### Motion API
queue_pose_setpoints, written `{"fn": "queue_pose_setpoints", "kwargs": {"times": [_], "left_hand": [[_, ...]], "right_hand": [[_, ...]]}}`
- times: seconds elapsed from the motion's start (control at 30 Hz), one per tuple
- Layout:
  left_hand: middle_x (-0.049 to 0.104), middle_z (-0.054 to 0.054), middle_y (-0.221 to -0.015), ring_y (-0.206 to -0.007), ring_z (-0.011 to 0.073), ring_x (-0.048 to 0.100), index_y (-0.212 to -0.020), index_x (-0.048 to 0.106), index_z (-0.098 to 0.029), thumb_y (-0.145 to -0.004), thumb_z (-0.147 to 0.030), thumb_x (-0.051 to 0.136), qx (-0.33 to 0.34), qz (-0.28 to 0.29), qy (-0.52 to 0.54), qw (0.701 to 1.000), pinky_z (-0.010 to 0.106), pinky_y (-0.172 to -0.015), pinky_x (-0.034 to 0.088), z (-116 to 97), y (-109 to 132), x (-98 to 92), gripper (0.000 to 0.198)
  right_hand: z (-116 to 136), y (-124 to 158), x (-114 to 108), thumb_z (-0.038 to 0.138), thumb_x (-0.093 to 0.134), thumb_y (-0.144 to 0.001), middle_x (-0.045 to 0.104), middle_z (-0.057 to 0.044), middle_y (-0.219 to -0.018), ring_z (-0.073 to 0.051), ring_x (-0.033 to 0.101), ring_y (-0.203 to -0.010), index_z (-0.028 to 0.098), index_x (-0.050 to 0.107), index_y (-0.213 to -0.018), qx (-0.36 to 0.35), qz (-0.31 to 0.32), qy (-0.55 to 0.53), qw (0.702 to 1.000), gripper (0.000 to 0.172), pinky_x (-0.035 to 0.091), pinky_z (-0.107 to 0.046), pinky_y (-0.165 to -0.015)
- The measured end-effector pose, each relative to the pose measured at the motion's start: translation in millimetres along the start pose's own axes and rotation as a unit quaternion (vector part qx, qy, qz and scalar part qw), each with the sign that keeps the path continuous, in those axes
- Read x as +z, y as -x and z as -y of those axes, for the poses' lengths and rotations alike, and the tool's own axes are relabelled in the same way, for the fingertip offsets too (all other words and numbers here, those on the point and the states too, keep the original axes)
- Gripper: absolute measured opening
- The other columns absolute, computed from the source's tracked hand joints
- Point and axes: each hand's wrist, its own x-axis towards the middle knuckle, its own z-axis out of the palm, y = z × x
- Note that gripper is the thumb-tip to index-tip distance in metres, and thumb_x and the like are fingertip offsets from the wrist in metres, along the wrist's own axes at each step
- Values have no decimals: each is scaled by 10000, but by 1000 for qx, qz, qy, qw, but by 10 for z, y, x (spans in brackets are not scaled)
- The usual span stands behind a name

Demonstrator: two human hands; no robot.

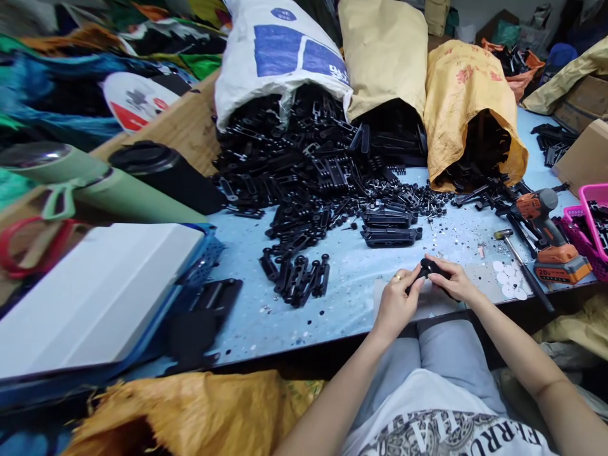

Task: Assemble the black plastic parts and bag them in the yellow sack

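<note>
Person's sat at the worktop (251,323), both hands at its near edge, R of the middle. L hand (398,294), ring on one finger, is pinching a small black part (430,266) btwn thumb & fingers; R hand (453,278) has the same pc from the other side, thumb & fingers closed on it. Part's held just over the near edge; fingers hide most of its shape, so can't tell what it is.

Beyond the hands there's a stack of long black bars (392,236), then loose screws (408,190), then a big heap of black parts (294,158) running back to the white sack (289,38) nr the far edge. Tan sack (384,57) & yellow sack (465,82) lie alongside, mouths facing the person. Smaller black pile (297,282) sits twd the left end, well apart from the L hand.

Past the R hand, along the near edge: white discs (508,278), hammer (528,273) w/ handle angled twd that edge, orange/black drill (546,221), & pink basket (582,237) nr the right end.
</note>
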Motion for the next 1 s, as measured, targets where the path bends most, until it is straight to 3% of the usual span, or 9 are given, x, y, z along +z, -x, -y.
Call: {"fn": "queue_pose_setpoints", "kwargs": {"times": [0.13, 0.27, 0.43, 0.5, 0.6, 0.77, 0.8, 0.93, 1.0], "left_hand": [[600, 49, -861, -798, 142, 585, -1152, 614, -195, -883, -277, 472, 13, -26, -11, 1000, 277, -743, 479, -34, -54, -25, 315], [601, 51, -864, -811, 142, 590, -1160, 607, -187, -891, -262, 446, 38, 24, -20, 999, 275, -745, 484, -52, -120, -129, 322], [615, 58, -882, -808, 143, 594, -1178, 595, -202, -897, -247, 428, 99, 88, -54, 990, 280, -751, 486, -70, -29, -182, 330], [613, 66, -915, -826, 143, 592, -1209, 570, -204, -903, -241, 419, 103, 38, -46, 993, 284, -754, 492, -98, 31, -129, 343], [598, 95, -1005, -910, 157, 580, -1280, 502, -191, -911, -223, 401, 103, -62, -33, 992, 312, -797, 494, -136, 56, -63, 384], [610, 73, -939, -873, 146, 589, -1276, 509, -206, -904, -219, 423, 175, 42, -14, 984, 289, -772, 505, -132, -40, -120, 383], [608, 75, -944, -878, 146, 587, -1278, 508, -206, -905, -216, 419, 175, 31, -14, 984, 289, -772, 504, -137, -45, -119, 383], [590, 96, -988, -891, 148, 569, -1293, 490, -193, -920, -188, 377, 133, -111, -7, 985, 299, -768, 499, -193, -2, -29, 390], [591, 86, -957, -854, 140, 569, -1282, 501, -190, -917, -180, 388, 135, -111, 6, 985, 291, -744, 500, -213, 10, -2, 383]], "right_hand": [[4, 31, -14, 399, 624, -788, 625, -51, -1013, -192, 571, -888, 277, 548, -1255, -81, -5, 122, 989, 488, 486, -365, -829], [31, 90, -26, 409, 557, -843, 616, -54, -950, -176, 572, -811, 270, 510, -1296, -90, -29, 145, 985, 477, 488, -342, -775], [192, 158, -123, 415, 592, -821, 601, -42, -882, -176, 567, -799, 285, 534, -1275, -128, 61, 220, 965, 475, 478, -328, -761], [263, 171, -98, 422, 581, -828, 592, -43, -863, -173, 565, -775, 280, 527, -1282, -129, 42, 227, 964, 479, 481, -321, -744], [360, 166, -55, 414, 536, -859, 600, -63, -922, -182, 566, -824, 263, 488, -1319, -152, -36, 210, 965, 486, 481, -328, -768], [501, 125, -83, 414, 589, -824, 596, -40, -840, -168, 562, -748, 277, 542, -1270, -144, 45, 243, 958, 469, 487, -305, -709], [510, 126, -51, 414, 592, -822, 598, -43, -846, -174, 566, -759, 280, 544, -1268, -144, 30, 237, 960, 469, 487, -311, -721], [443, 169, 230, 398, 522, -867, 596, -75, -977, -202, 573, -860, 288, 487, -1320, -153, -114, 161, 968, 467, 479, -351, -800], [386, 191, 338, 390, 464, -897, 588, -66, -925, -183, 571, -780, 292, 463, -1338, -147, -145, 137, 969, 451, 490, -346, -751]]}}
